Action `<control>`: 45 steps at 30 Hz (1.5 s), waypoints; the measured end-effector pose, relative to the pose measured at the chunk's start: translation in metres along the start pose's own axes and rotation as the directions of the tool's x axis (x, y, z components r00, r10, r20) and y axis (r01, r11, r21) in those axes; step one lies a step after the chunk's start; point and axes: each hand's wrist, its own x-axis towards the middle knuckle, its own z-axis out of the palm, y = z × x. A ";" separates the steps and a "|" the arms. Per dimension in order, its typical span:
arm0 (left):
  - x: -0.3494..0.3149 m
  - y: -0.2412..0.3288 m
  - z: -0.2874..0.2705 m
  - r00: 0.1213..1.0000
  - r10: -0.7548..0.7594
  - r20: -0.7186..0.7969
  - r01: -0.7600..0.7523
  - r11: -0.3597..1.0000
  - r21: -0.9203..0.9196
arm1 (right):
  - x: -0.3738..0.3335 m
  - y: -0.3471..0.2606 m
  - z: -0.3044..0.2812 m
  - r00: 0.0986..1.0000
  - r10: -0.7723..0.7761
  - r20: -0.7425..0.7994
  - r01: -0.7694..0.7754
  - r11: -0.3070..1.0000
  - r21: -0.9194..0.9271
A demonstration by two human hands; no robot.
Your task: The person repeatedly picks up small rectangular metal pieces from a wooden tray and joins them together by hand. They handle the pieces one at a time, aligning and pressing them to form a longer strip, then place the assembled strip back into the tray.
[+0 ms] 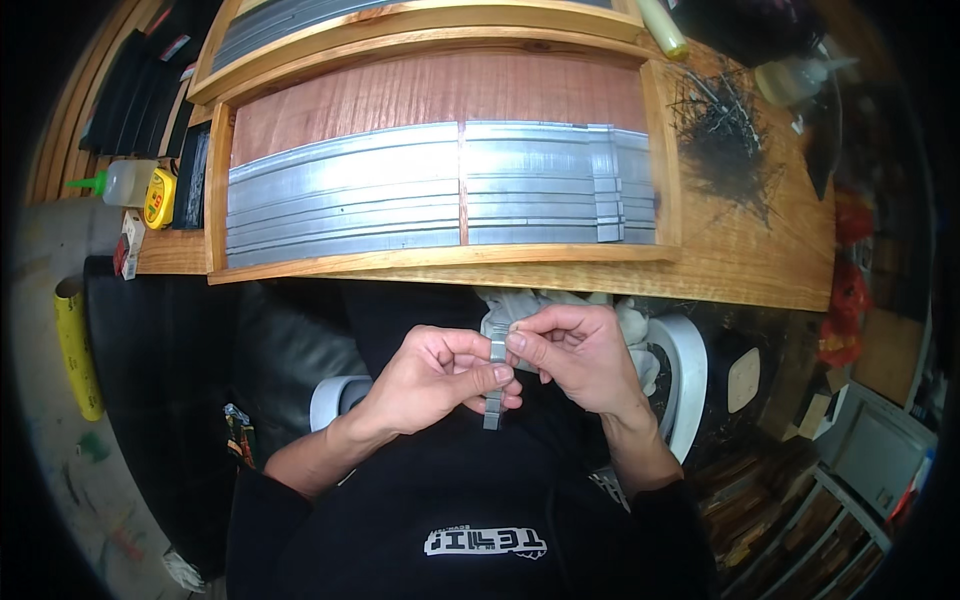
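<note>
In front of my chest both hands hold a narrow grey metal strip [493, 412] upright, with crosswise lines that divide it into short sections. My left hand [428, 378] is closed around its middle, thumb on the front. At the upper end my right hand [585, 358] pinches it between thumb and forefinger. Beyond the hands a wooden tray [440, 264] lies on the table, filled with long rows of flat silvery metal strips [350, 190]. A short stack of similar narrow pieces [609, 185] lies across the rows at the tray's right.
On the wooden table [760, 255], right of the tray, lies a heap of thin dark wires or offcuts [722, 125] and a squeeze bottle [790, 82]. Left are a yellow tape measure [160, 197] and a green-tipped bottle [128, 183]. A second tray [420, 38] stands behind.
</note>
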 end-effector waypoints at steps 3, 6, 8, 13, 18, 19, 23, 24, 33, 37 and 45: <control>0.000 -0.002 -0.001 1.000 0.001 0.003 -0.001 1.000 -0.013 | 0.002 -0.002 0.003 1.000 -0.019 0.004 0.019 1.000 -0.003; 0.001 -0.003 0.000 1.000 0.020 0.020 -0.020 1.000 -0.010 | 0.001 -0.001 0.001 0.999 -0.031 0.022 0.031 1.000 -0.004; 0.000 0.001 0.002 1.000 0.018 0.013 -0.017 1.000 -0.013 | 0.001 0.001 0.001 0.999 -0.049 0.024 0.048 0.998 0.037; 0.001 0.004 0.003 1.000 0.014 0.007 -0.014 1.000 -0.007 | 0.003 0.010 0.005 0.994 -0.104 0.019 0.101 0.988 0.113; 0.001 0.003 0.003 1.000 0.029 0.006 -0.029 0.999 -0.017 | 0.002 0.012 0.007 0.993 -0.115 -0.013 0.115 0.988 0.107; 0.001 0.003 0.003 1.000 0.028 0.003 -0.028 0.999 -0.016 | 0.002 0.011 0.008 0.994 -0.107 -0.018 0.108 0.989 0.098; 0.000 0.004 0.003 1.000 0.024 -0.004 -0.024 1.000 -0.013 | 0.002 0.009 0.008 0.995 -0.101 -0.025 0.103 0.987 0.123; 0.000 0.004 0.003 1.000 0.022 -0.005 -0.022 1.000 -0.013 | 0.002 0.010 0.008 0.994 -0.105 -0.026 0.107 0.987 0.119; -0.001 -0.001 0.003 0.999 0.029 -0.018 -0.030 0.999 -0.021 | 0.000 0.007 0.008 0.997 -0.075 -0.033 0.078 0.990 0.116; -0.002 -0.004 0.001 0.998 0.051 -0.024 -0.050 0.998 0.031 | 0.000 -0.002 0.009 1.000 0.012 0.008 -0.012 0.998 0.060; -0.001 -0.003 0.000 0.999 0.042 -0.019 -0.040 0.996 0.085 | 0.003 0.009 0.010 1.000 -0.023 -0.018 0.025 0.994 0.110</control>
